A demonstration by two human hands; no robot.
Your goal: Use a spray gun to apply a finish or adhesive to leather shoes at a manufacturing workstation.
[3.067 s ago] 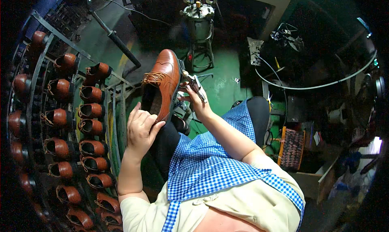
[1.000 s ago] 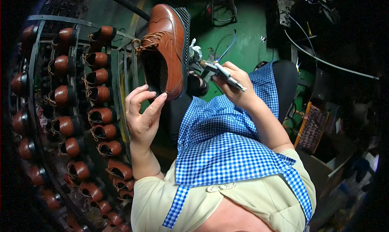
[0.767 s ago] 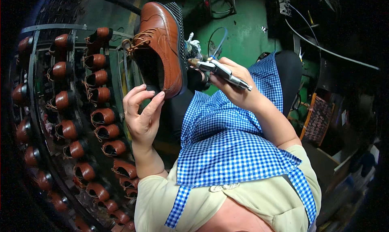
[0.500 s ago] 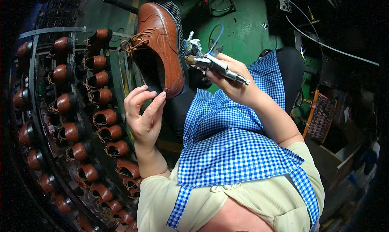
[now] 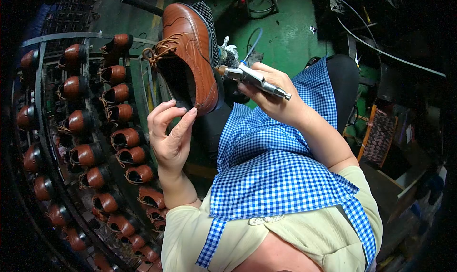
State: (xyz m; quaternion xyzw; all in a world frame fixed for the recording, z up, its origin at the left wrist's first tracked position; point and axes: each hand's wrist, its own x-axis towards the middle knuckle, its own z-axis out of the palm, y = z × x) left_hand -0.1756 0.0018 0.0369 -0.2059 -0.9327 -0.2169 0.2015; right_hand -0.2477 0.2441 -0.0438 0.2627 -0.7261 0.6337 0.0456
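A brown leather lace-up shoe (image 5: 202, 77) stands toe away from me, its dark opening facing up and its tan laces tied. At the heel, my left hand (image 5: 171, 134) pinches the collar between thumb and fingers. My right hand (image 5: 276, 91) is closed around a small silvery spray gun (image 5: 259, 82). The gun's brownish tip points left at the shoe's right side, close to the edge of the sole. A thin blue hose (image 5: 252, 46) rises from the gun. What supports the shoe from below is mostly hidden.
On my left stands a metal rack (image 5: 71, 35) with rows of similar brown shoes (image 5: 84, 154). A dark rod (image 5: 128, 0) reaches toward the shoe's toe from the far left. Green floor (image 5: 290, 29) lies ahead. A pale hose (image 5: 381, 51) curves at the far right.
The spray gun has shifted very slightly left, toward the shoe. My left hand keeps its grip at the heel.
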